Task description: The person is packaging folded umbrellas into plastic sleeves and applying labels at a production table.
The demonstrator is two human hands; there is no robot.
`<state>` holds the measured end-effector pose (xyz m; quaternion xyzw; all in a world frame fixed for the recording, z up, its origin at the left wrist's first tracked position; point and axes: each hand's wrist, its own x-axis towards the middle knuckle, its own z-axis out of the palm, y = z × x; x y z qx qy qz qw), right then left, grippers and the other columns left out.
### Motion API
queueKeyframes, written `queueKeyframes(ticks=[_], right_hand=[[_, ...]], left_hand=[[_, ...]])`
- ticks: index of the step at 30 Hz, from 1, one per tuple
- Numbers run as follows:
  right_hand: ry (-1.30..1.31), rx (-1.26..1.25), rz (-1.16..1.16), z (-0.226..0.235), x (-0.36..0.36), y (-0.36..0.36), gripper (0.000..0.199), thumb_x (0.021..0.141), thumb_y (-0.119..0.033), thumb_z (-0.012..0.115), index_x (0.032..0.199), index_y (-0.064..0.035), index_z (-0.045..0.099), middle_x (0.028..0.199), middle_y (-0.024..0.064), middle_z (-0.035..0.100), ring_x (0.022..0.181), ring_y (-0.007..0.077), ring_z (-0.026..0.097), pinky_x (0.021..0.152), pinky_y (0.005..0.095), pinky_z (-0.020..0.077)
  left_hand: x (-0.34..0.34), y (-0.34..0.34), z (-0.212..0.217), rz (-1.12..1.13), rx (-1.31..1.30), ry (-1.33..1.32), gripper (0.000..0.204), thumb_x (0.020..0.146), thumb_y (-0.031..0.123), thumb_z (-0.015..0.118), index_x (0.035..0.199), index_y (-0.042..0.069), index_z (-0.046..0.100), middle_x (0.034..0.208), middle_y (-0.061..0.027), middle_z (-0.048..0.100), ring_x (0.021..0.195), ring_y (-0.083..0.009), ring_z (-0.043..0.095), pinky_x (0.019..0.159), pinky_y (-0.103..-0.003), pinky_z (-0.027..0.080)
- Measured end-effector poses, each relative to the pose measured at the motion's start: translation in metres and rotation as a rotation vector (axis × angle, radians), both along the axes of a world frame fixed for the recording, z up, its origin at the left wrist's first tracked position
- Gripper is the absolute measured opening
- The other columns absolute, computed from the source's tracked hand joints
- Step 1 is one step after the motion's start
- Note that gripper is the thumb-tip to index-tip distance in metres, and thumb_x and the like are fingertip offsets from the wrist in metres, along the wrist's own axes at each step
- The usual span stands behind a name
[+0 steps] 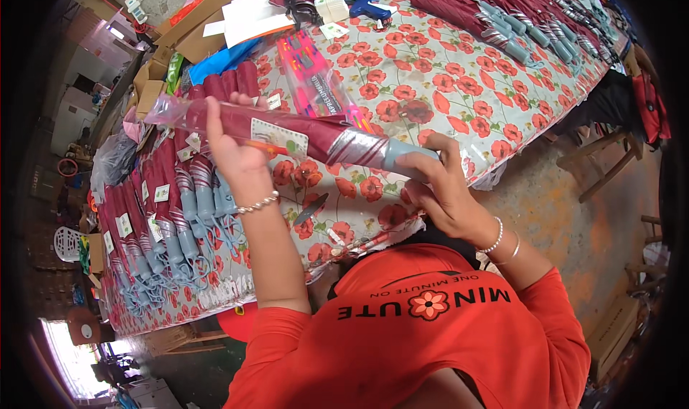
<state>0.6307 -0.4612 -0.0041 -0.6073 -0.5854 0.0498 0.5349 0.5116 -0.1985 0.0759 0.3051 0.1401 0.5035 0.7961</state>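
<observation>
A folded maroon umbrella with a silver band and a grey handle lies slantwise across my view above the table. Clear plastic wrap covers its far-left end and sticks out past it. A white card tag shows on its side. My left hand is closed around the wrapped left part, some fingers hidden behind it. With bent fingers, my right hand grips the grey handle at the other end. Beneath the umbrella, a pink printed plastic packet rests on the table.
A flowered cloth covers the table. Several tagged maroon umbrellas lie at the left, and more umbrellas at the far right. A dark blade-like piece lies near the front edge. Behind are a blue tagging gun and cardboard.
</observation>
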Motion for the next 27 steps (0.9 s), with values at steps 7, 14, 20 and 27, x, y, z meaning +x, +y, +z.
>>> queueKeyframes(ticks=[7,14,20,27], right_hand=[[-0.204,0.112,-0.145,0.014,-0.016,0.027,0.046,0.084,-0.017,0.06,0.128,-0.0141,0.05,0.115,0.0185,0.036,0.103,0.0335,0.039,0.087,0.0383,0.0361],[0.513,0.064,-0.026,0.034,-0.02,0.031,0.049,0.082,-0.017,0.06,0.13,-0.0125,0.049,0.11,0.0169,0.04,0.092,0.0282,0.046,0.078,0.0341,0.0391],[1.1,-0.259,0.353,0.041,0.005,0.021,0.054,0.083,-0.017,0.056,0.136,-0.0127,0.045,0.108,0.0154,0.043,0.079,0.0241,0.048,0.068,0.0309,0.0391],[-0.08,0.003,0.019,0.021,-0.009,0.034,0.059,0.084,-0.012,0.052,0.141,-0.0121,0.04,0.108,0.0146,0.044,0.079,0.0247,0.045,0.07,0.033,0.0374]], left_hand=[[0.028,-0.081,-0.017,-0.283,-0.056,0.066,0.028,0.088,0.022,0.066,0.109,0.007,0.054,0.096,-0.0102,0.063,0.082,-0.0223,0.064,0.08,-0.046,0.055],[0.028,-0.113,-0.022,-0.184,0.135,0.12,0.047,0.085,0.008,0.063,0.129,0.012,0.046,0.107,-0.0129,0.063,0.098,-0.0258,0.063,0.087,-0.041,0.052],[-0.004,-0.059,-0.014,-0.436,0.367,-0.052,0.066,0.085,0.029,0.064,0.142,0.015,0.034,0.137,-0.0237,0.044,0.126,-0.0375,0.045,0.104,-0.05,0.038],[-0.009,0.011,0.003,0.011,0.124,-0.045,0.051,0.091,0.024,0.062,0.133,0.005,0.04,0.127,-0.0204,0.053,0.111,-0.0327,0.057,0.1,-0.047,0.044]])
